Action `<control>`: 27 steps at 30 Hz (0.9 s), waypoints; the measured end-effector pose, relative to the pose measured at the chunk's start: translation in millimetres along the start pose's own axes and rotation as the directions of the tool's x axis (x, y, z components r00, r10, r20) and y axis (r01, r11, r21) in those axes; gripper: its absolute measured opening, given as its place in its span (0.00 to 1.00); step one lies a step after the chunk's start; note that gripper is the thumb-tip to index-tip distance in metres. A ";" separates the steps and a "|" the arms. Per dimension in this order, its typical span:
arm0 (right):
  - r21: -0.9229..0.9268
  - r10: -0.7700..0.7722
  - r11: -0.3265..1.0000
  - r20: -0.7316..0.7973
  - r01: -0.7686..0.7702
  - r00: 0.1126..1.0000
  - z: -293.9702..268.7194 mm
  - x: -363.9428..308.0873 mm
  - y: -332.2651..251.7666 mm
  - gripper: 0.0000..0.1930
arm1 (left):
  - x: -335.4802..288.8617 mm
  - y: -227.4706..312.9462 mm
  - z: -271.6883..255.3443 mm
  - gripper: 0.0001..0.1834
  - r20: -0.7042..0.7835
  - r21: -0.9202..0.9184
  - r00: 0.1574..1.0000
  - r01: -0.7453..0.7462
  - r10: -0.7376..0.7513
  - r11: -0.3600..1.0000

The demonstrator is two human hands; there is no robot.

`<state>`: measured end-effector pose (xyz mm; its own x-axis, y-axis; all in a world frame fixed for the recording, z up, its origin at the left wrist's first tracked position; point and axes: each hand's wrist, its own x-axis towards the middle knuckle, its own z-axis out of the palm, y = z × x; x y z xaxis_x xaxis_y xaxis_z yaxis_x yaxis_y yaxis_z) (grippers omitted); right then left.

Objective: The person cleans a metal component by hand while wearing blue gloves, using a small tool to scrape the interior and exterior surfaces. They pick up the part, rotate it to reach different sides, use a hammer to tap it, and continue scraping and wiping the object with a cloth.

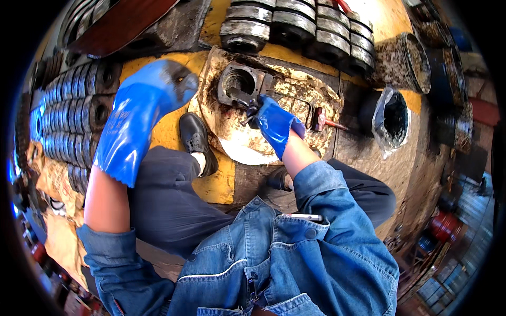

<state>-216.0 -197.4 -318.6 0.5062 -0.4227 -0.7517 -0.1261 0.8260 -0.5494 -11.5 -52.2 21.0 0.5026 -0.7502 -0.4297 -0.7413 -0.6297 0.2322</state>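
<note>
Bare room spans the stained sheet's (246, 149) near part; the metal housing (225, 90) blocks its far middle, the right hand (275, 120) crowding the housing's near right corner; ring stacks (245, 27) wall the far side; a narrow passage separates left hand (167, 84) and housing; rightward, a hammer (319, 119), then a plastic-lined bucket (380, 122), obstruct.

"Where was the camera?"
"On the person's head (a wide fisheye view, dark-rimmed); it faced steeply down, close above the denim jacket (295, 263) and farther from the floor (221, 187)."
</note>
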 end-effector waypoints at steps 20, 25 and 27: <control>-0.666 -0.271 -0.416 0.741 0.619 0.615 23.9 -21.3 -183.3 0.07 | 19.9 -13.3 26.5 0.17 0.062 -0.170 0.998 0.014 -0.003 0.985; -0.795 -0.013 0.525 0.349 0.304 0.937 9.0 0.2 -196.8 0.10 | 7.2 8.6 9.0 0.17 0.015 -0.069 0.998 -0.057 0.058 0.996; -0.728 0.162 0.636 0.451 0.257 0.878 -43.0 61.9 -169.8 0.12 | 7.9 16.6 6.5 0.17 0.016 -0.065 0.996 -0.090 0.091 0.994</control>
<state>-200.0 -379.8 -287.6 0.8087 -0.0692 -0.5841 -0.5711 0.1453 -0.8079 -22.7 -67.3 15.8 0.4256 -0.8014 -0.4202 -0.7531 -0.5712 0.3265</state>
